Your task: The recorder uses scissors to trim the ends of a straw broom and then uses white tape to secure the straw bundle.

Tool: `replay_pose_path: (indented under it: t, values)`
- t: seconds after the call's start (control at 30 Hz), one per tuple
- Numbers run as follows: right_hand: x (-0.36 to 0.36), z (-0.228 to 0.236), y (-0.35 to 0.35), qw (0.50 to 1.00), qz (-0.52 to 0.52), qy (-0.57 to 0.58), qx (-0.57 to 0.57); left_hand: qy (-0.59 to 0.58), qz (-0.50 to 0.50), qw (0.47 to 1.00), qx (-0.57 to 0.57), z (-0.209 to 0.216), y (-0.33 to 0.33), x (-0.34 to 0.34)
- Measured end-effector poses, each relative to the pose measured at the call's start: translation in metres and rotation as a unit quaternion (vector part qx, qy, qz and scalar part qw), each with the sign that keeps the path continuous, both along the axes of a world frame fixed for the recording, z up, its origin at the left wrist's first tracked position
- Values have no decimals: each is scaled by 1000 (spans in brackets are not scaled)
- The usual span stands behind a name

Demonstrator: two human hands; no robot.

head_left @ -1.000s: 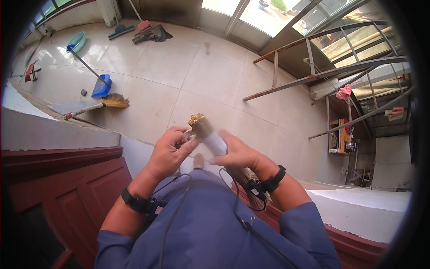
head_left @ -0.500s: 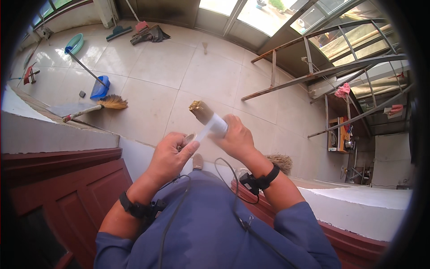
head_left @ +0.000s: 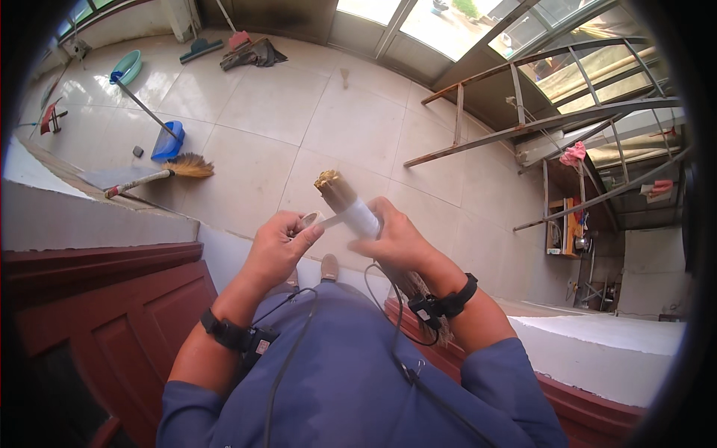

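Observation:
My right hand [head_left: 393,237] is closed around the handle of a straw broom [head_left: 337,190], a thick bundle of stalks with cut golden ends pointing up and away. White tape [head_left: 360,219] is wrapped round the handle just above my fingers. Behind my right forearm, the broom's brown bristles [head_left: 407,282] hang down, partly hidden. My left hand [head_left: 281,246] pinches a tape roll [head_left: 310,220] between thumb and fingers. From the roll, a short strip runs across to the wrapped handle.
On the tiled floor lie another broom [head_left: 188,166], a blue dustpan [head_left: 168,140] and a green basin [head_left: 128,67]. A rusty metal ladder-like frame [head_left: 515,133] leans in from the right. Red panelled wood [head_left: 123,328] stands close at lower left. Cables hang before my body.
The broom has turned so its bristle end swings left, behind my right wrist. My left hand and the tape roll have shifted slightly, and the strip between roll and handle looks shorter.

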State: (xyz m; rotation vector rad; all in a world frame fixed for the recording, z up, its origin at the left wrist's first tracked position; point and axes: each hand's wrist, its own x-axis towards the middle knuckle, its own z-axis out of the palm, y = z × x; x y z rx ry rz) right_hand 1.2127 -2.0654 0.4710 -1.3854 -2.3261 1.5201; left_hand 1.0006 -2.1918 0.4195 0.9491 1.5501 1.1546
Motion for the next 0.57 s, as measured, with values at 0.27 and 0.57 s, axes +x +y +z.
replay_pose_path:
  t: [0.27, 0.57]
  values:
    - [7, -15, 3, 988, 24, 80, -126, -15, 0, 1000, 21, -2, 2, -2]
    - [10, -17, 2, 948, 31, 96, -302, 20, -25, 996, 83, -5, 2, -3]
